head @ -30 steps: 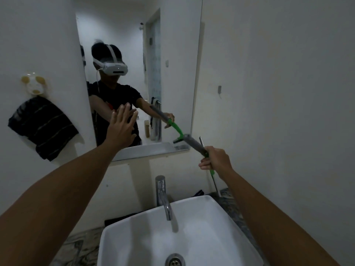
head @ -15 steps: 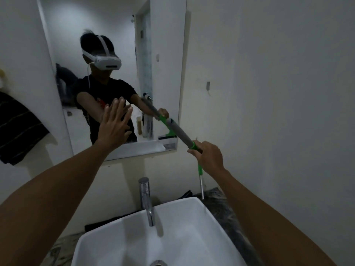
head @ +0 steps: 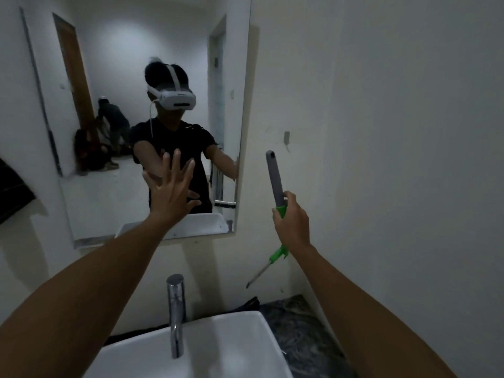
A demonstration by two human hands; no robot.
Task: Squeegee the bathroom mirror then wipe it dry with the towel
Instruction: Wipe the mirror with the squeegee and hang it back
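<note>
Head view: right hand (head: 291, 222) grips the light, stiff squeegee (head: 275, 181) mid-handle at three o'clock, blade end down, while the left hand (head: 171, 186) spreads flat toward the mirror (head: 109, 208).

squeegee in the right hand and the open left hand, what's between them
In the head view, the mirror's right edge and a strip of bare white wall lie between the left hand and the squeegee gripped by the right hand.
</note>
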